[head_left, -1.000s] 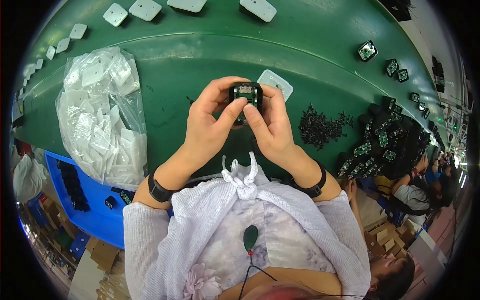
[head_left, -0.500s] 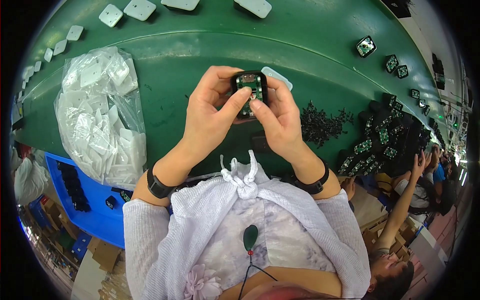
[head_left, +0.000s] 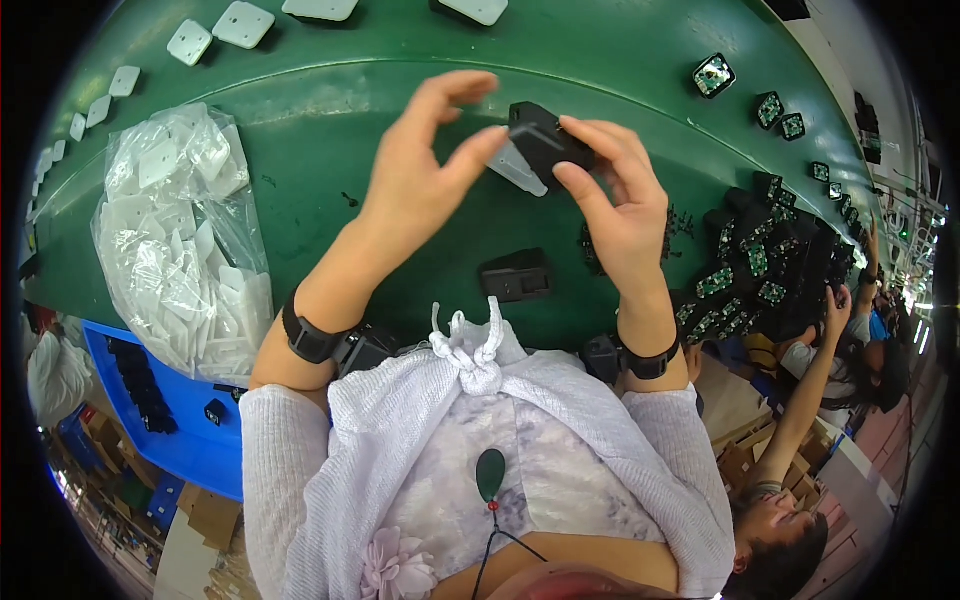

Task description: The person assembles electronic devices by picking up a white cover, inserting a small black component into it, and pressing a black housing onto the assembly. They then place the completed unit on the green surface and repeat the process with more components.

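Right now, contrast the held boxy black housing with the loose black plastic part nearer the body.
The boxy black housing is tilted in the right hand; the loose black plastic part lies untouched on the green table. The housing looks bulkier, the part flatter. Both are black.

A head-worn fisheye camera looks steeply down, fairly near the green counter; toward its dark rim, edges bend and depth seems uncertain.

Bright light glints off the plastic bag while fisheye edges curve.
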Demonstrator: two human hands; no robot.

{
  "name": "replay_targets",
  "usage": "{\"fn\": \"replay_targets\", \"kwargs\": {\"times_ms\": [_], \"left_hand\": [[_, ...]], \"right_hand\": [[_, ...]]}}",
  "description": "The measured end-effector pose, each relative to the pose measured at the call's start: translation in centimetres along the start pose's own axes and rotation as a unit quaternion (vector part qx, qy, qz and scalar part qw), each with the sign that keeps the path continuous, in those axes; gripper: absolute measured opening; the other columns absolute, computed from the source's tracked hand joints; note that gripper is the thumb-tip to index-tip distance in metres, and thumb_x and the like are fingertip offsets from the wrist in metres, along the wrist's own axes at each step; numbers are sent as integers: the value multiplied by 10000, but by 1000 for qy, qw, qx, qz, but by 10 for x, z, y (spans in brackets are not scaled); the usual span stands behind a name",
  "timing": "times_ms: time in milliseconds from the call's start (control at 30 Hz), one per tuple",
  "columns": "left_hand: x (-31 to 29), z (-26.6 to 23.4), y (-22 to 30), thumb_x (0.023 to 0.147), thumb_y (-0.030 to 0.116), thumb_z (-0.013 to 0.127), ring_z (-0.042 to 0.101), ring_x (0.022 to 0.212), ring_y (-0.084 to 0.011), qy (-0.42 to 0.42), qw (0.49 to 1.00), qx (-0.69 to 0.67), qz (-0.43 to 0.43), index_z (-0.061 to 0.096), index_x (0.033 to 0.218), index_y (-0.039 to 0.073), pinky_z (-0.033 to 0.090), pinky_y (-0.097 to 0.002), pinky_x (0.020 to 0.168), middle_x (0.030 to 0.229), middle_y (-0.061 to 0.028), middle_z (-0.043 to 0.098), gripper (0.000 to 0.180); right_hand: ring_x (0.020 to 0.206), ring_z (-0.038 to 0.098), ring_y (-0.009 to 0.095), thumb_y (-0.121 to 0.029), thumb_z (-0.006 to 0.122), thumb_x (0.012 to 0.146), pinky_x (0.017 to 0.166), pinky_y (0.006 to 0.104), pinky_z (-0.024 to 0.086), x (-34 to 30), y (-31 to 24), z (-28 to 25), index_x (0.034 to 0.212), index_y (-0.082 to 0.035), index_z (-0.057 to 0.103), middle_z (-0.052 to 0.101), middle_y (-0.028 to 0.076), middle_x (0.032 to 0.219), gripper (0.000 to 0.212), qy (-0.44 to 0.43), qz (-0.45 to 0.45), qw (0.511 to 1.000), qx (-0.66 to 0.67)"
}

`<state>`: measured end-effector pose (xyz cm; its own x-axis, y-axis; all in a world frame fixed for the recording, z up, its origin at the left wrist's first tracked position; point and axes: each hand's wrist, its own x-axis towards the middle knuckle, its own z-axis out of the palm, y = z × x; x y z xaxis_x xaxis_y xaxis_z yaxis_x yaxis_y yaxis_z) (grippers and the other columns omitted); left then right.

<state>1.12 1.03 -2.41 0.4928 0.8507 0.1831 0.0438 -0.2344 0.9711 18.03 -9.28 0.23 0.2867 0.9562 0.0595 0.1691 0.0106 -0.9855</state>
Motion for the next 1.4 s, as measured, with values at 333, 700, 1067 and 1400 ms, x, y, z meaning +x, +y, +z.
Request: {"fn": "replay_targets", "kwargs": {"times_ms": [333,700,1067,1400], "left_hand": [[-16,-1,-21,843,-56,526,531,1208,-254,-44,979,181,88,575,1205,69,320,-438,1085,1243,-80,601,386],[-10,9,-13,873,7,575,594,1040,-226,-5,996,84,36,571,1208,30,459,-327,906,1145,-102,620,336],[-4,36,29,892,122,645,562,1060,-166,-85,938,-303,-146,494,1238,-25,485,-300,880,1150,-98,579,405],[-35,-9,39,893,43,608,554,1011,-117,-14,944,-286,-163,458,1198,9,482,-255,834,1113,-76,561,342]], "right_hand": [[900,600,259,-55,754,724,744,339,504,-8,19,21,1076,-92,684,612,89,1051,361,25,-174,895,-411],[1025,590,200,-12,626,883,875,285,472,-4,16,-7,1186,3,609,592,71,1135,304,79,6,996,28],[1126,570,231,-264,366,1030,957,418,495,-15,8,13,1311,-60,419,544,105,1250,351,25,95,898,429],[1091,548,151,-120,468,983,879,315,510,-14,-19,51,1347,33,372,538,103,1203,407,-72,66,963,253]]}}
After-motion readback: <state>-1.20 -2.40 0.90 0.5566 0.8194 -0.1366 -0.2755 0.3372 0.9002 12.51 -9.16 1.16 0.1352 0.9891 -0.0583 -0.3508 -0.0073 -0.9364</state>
